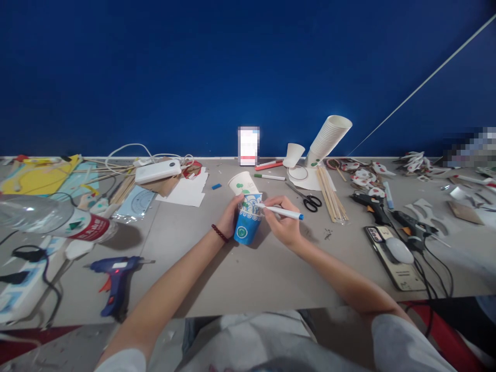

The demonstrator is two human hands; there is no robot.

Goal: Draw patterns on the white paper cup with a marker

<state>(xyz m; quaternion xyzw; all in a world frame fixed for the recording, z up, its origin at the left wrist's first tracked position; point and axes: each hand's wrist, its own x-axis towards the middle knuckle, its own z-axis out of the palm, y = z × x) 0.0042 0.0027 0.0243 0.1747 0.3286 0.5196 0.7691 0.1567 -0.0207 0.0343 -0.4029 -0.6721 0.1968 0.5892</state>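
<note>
A blue paper cup [248, 231] with a white wavy pattern is held tilted over the table by my left hand [231, 214], whose fingers wrap its left side. My right hand [283, 221] grips a white marker [284, 212] with a blue end, its tip at the patterned upper part of the cup. Just behind lies a white paper cup [241, 182] with green marks, partly hidden by the blue one. A small blue piece [216, 186] rests on the table to the left. Black-handled scissors [311, 202] lie right of my right hand.
A leaning stack of white cups [329, 137] stands at the back. Wooden sticks [332, 199] lie before it. A blue glue gun [116, 281], a bottle [91, 227] and a power strip [34, 279] are on the left; a phone [399, 271] and cables on the right.
</note>
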